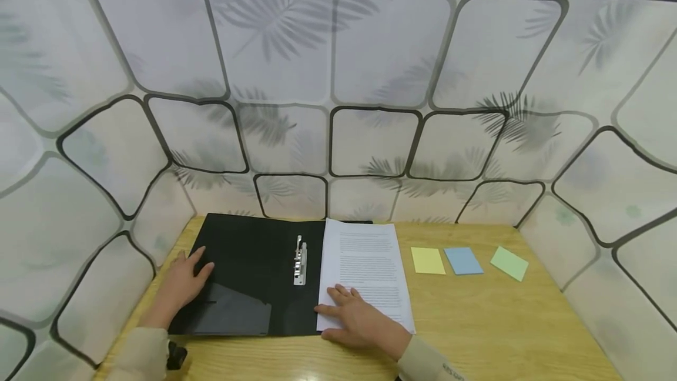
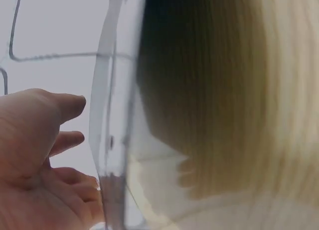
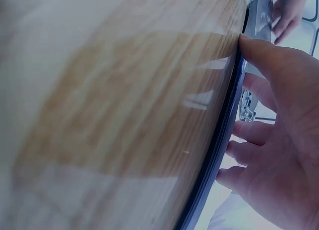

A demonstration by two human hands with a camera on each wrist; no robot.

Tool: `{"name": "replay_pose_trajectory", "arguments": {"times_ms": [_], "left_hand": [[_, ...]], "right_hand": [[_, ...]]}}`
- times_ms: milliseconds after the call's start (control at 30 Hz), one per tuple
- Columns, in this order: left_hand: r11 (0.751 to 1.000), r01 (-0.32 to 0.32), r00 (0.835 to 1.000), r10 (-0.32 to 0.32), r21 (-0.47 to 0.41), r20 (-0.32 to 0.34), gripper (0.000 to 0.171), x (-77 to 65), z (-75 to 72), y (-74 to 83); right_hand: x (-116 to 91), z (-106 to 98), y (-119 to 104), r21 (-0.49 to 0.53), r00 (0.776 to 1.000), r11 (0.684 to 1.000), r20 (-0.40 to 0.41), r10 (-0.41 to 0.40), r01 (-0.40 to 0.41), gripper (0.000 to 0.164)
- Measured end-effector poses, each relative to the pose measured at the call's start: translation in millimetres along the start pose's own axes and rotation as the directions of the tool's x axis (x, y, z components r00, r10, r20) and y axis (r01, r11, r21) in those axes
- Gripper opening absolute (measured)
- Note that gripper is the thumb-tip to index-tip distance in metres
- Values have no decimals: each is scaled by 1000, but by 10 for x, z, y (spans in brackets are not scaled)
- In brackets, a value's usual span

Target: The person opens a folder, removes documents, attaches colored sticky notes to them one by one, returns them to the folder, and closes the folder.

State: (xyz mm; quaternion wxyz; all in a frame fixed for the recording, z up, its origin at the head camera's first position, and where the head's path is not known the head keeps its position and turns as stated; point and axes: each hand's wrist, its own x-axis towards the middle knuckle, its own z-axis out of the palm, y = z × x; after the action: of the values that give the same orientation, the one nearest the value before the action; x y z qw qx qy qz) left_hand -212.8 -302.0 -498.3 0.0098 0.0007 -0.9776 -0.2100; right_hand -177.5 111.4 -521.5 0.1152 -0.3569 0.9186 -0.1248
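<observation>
A black ring binder (image 1: 248, 246) lies spread flat on the wooden table, its metal ring clip (image 1: 300, 263) near the middle. Printed sheets of paper (image 1: 370, 251) cover most of its right side. My left hand (image 1: 182, 284) rests at the binder's left edge, thumb and fingers spread. On the lower left part of the sheets rests my right hand (image 1: 362, 319), fingers extended toward the clip. In the left wrist view, the left hand (image 2: 40, 165) shows its palm and loosely bent fingers. The right wrist view has the right hand (image 3: 284, 125) with fingertips along the binder's edge.
To the right of the sheets lie a yellow sticky note (image 1: 428, 260), a blue sticky note (image 1: 463, 260) and a green sticky note (image 1: 509, 263) on the table (image 1: 476, 322). Patterned curtain walls (image 1: 381, 140) enclose the table's back and sides.
</observation>
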Motion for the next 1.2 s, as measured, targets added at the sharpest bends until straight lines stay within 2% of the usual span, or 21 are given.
{"name": "replay_pose_trajectory", "arguments": {"times_ms": [100,233,400,567,667,867,1033,1200], "left_hand": [[1000,12,1000,-12,-24,20,66,-32,-35,-117],[1000,0,1000,0,-28,0,64,-78,-23,-178],[997,-34,995,28,-65,-99,56,-117,-68,-191],[990,-58,977,30,-126,-213,47,-123,-208,-143],[981,-23,980,-16,-192,-199,49,-114,-308,-89],[952,59,989,-98,-302,-114,55,-84,-468,-30],[957,68,988,-104,-283,-116,53,-83,-604,-27],[978,13,983,-51,-210,-177,50,-111,-872,-92]], "right_hand": [[-13,4,-4,-1,1000,1000,-3,0,0,54],[-13,5,-5,-3,1000,1000,0,0,0,54],[2,20,-1,-15,1000,1000,4,0,0,54],[3,24,10,-6,1000,1000,16,17,-16,54],[5,22,17,1,1000,1000,20,22,-22,55],[6,15,17,-5,1000,1000,12,7,-7,54],[8,12,12,-3,1000,1000,11,-4,4,54],[13,14,20,-15,1000,1000,8,-15,15,53]]}}
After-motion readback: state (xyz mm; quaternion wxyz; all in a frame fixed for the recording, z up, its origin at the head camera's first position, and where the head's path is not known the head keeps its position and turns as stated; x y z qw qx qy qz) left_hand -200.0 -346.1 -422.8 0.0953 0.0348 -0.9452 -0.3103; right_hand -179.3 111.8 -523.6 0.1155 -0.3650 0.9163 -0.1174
